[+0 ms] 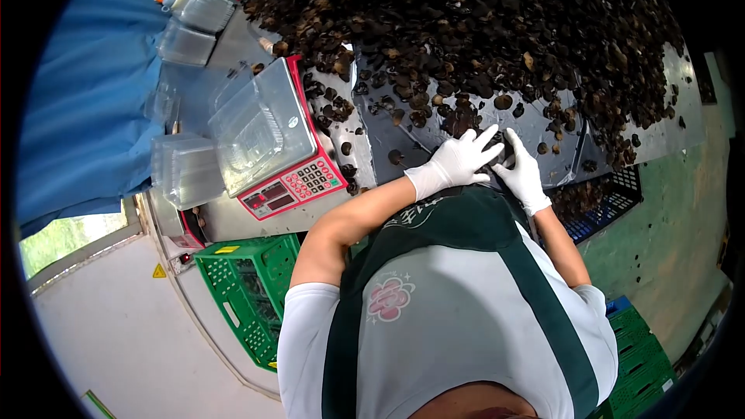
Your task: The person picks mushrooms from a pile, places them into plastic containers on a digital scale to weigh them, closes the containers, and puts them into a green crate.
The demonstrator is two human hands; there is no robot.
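Observation:
Both hands wear white gloves and are close together at the near edge of the work surface. My left hand (461,160) has its fingers spread, pointing to the right over a few dark pieces. Beside it my right hand (524,174) has thumb and forefinger apart, with dark pieces between the two hands. No piece is plainly gripped in either. Just beyond them lies a big heap of dark, mushroom-like pieces (466,39), with loose ones scattered on the grey sheet (388,140).
To the left a red-rimmed scale (291,186) bears a clear plastic box (248,136). More clear boxes (186,171) stand beside it. Green crates (248,295) are below left, others (636,357) at lower right. A dark crate (601,209) sits under the table's right edge.

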